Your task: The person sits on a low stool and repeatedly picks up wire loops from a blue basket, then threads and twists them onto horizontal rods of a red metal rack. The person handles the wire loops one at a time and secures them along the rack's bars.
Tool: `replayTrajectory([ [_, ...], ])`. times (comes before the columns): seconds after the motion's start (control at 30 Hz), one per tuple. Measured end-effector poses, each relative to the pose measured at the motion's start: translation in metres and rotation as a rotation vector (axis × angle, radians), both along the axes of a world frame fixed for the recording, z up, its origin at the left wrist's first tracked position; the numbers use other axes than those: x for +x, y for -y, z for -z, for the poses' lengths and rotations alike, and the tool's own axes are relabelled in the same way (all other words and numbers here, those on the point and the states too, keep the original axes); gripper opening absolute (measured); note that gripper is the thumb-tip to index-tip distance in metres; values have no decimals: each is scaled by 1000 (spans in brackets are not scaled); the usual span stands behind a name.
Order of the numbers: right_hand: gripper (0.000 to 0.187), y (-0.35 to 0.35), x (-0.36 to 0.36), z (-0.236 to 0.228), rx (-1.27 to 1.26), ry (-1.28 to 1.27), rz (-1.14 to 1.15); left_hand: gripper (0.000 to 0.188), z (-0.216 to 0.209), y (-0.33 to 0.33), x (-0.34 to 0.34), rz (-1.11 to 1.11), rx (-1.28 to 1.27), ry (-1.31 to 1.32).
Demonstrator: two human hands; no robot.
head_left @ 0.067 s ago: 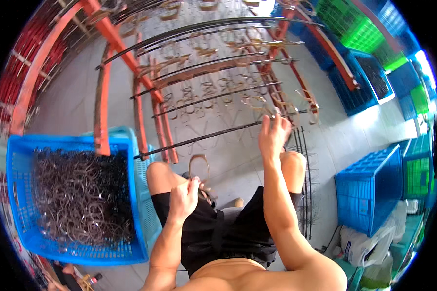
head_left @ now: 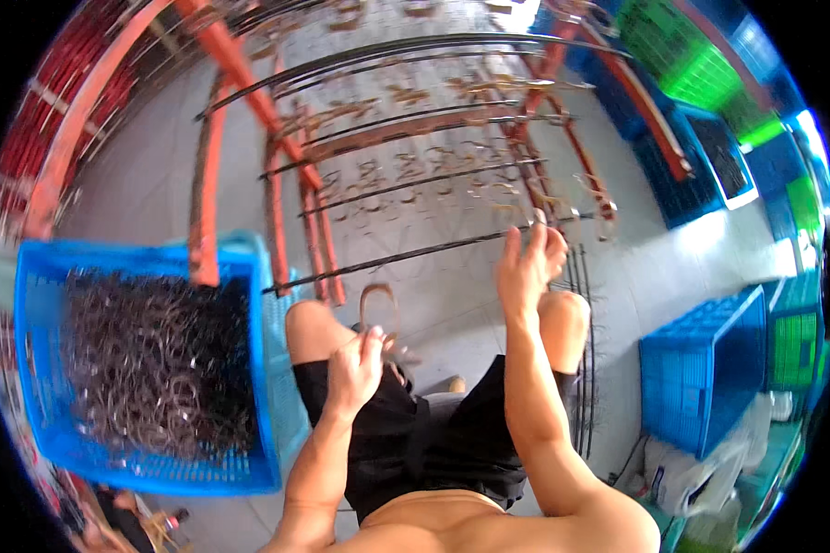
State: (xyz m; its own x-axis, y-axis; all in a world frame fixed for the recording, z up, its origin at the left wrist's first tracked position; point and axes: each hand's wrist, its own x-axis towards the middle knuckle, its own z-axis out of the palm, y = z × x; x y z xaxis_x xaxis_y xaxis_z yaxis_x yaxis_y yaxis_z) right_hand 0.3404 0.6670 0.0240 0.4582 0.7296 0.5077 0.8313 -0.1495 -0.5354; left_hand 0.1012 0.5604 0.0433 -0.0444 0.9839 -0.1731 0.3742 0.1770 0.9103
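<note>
My left hand [head_left: 355, 373] is closed round thin brown curved pieces above my left thigh. One of them, a brown U-shaped hoop [head_left: 378, 293], sticks up past the thumb; others below the fingers are blurred. Ahead and to the right, my right hand [head_left: 530, 267] reaches up to the nearest black rod [head_left: 406, 253] by its right part. Its fingers are stretched and apart at the rod, and I make out nothing held in them. Similar brown hoops [head_left: 503, 194] hang in rows on the rods behind.
An orange-red frame [head_left: 203, 184] carries the rods. On my left stands a blue basket [head_left: 266, 369] heaped with dark curved pieces [head_left: 157, 369]. Black rods with thin prongs [head_left: 583, 369] lie beside my right leg. Further right are a blue crate [head_left: 678, 369], green crates [head_left: 659, 55] and white bags [head_left: 692, 470].
The whole view has shifted slightly, with rack and crates a little to the right. My right fingers look more spread at the rod; my left hand keeps its hold.
</note>
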Motion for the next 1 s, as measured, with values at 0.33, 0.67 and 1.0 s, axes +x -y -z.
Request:
replayTrajectory([
  [0.33,39,67,-86,-81,-207,165,-1238,22,-33,-5,-31,496,435,-370],
  [0.67,20,32,-48,-24,-147,-1125,-734,23,60,-53,-229,-388,296,-954],
  [1.0,19,-1,-32,22,84,-1128,-168,33,163,-32,-319,330,-150,-1625],
])
